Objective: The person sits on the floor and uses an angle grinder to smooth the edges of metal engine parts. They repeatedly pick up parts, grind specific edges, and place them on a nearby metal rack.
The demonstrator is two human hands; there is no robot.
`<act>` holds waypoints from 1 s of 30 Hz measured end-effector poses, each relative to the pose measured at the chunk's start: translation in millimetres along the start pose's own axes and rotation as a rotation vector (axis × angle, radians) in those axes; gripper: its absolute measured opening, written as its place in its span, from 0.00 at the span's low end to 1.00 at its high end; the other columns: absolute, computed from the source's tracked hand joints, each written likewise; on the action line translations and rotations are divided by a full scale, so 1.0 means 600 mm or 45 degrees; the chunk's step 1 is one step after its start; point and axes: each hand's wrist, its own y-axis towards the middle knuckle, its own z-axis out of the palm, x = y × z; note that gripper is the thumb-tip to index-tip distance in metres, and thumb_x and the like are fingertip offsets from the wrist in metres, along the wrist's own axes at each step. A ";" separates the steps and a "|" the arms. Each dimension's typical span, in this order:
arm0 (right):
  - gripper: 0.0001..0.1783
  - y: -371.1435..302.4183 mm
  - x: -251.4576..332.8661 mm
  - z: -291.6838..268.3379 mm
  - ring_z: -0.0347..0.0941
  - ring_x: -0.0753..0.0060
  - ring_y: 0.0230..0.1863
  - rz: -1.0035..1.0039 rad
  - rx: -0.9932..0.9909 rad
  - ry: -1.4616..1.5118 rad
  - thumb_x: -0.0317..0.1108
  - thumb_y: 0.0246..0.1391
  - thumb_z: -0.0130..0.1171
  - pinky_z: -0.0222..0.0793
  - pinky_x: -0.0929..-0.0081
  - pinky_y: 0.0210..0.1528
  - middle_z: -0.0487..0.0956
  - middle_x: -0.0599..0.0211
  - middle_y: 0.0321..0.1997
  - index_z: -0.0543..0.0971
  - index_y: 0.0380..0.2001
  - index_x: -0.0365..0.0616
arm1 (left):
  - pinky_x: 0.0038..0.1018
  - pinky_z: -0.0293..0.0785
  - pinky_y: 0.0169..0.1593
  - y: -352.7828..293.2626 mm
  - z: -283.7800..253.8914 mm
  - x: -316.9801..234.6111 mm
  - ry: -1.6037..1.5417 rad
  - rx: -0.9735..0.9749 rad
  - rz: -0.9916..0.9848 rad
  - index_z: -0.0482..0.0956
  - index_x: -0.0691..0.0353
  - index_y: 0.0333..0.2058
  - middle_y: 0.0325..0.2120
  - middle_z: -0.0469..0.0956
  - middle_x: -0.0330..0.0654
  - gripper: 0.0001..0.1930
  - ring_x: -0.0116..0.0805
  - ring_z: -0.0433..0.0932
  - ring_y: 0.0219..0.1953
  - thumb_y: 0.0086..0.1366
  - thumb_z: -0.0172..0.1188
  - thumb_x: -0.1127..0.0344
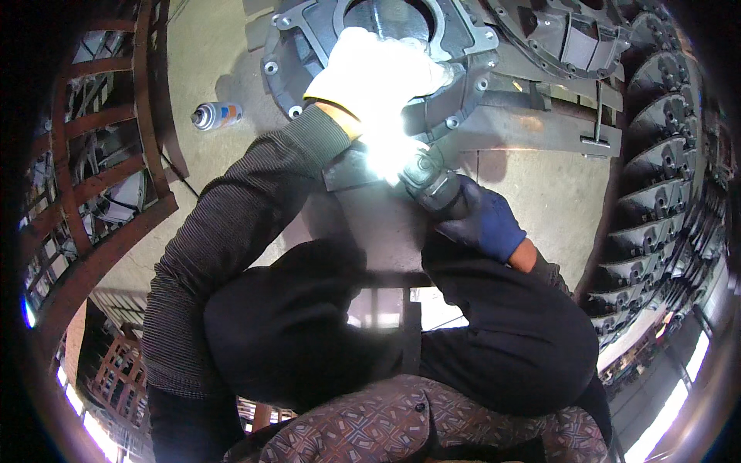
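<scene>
- One blue-grey, round, flanged metal casting (455, 38) sits under and just beyond the left hand, its wide opening in view, holes dotted round the rim.
- Across its near side goes the left hand (370, 69), in a white glove with a yellow cuff edge; fingers reach rightward, but glare washes them out, so whether they pinch or press flat, I cannot tell.
- Nearer the body, the right hand (486, 224), in a blue glove with dark palm, is wrapped round a chunky black-and-grey hand-held device (432, 181); fierce white light blazes between it and the left hand.
- Good form here, I'd judge: a firm right grip, wrist steady, and the left fingers well clear of the device's front. Tilting that glare off the white glove would likely show the surface better.
- Left of the left hand, a white, blue and orange spray can (218, 116); farther left, a rusty brown metal rack (139, 69).
- Beyond the right hand, a second grey, ribbed metal casting (579, 38); off to its right, a long stack of dark metal castings (656, 170).
</scene>
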 end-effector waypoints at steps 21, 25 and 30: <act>0.51 0.016 -0.006 0.012 0.84 0.36 0.45 -0.090 -0.041 -0.166 0.55 0.49 0.76 0.81 0.46 0.48 0.86 0.43 0.43 0.66 0.72 0.47 | 0.41 0.78 0.47 0.004 -0.002 0.000 0.052 0.010 0.009 0.80 0.40 0.61 0.43 0.84 0.42 0.21 0.41 0.87 0.43 0.70 0.61 0.60; 0.51 0.017 -0.013 0.016 0.84 0.36 0.44 -0.124 -0.033 -0.100 0.57 0.51 0.76 0.81 0.47 0.46 0.86 0.45 0.42 0.67 0.70 0.45 | 0.40 0.79 0.45 0.003 0.007 0.003 0.041 -0.043 0.037 0.81 0.40 0.58 0.42 0.84 0.42 0.18 0.41 0.88 0.42 0.72 0.59 0.60; 0.51 0.017 -0.010 0.012 0.84 0.37 0.44 -0.137 -0.032 -0.156 0.57 0.50 0.76 0.81 0.47 0.46 0.86 0.45 0.43 0.67 0.70 0.43 | 0.39 0.80 0.41 0.006 0.012 0.006 0.027 -0.141 0.072 0.83 0.40 0.56 0.41 0.85 0.43 0.15 0.41 0.88 0.40 0.73 0.58 0.58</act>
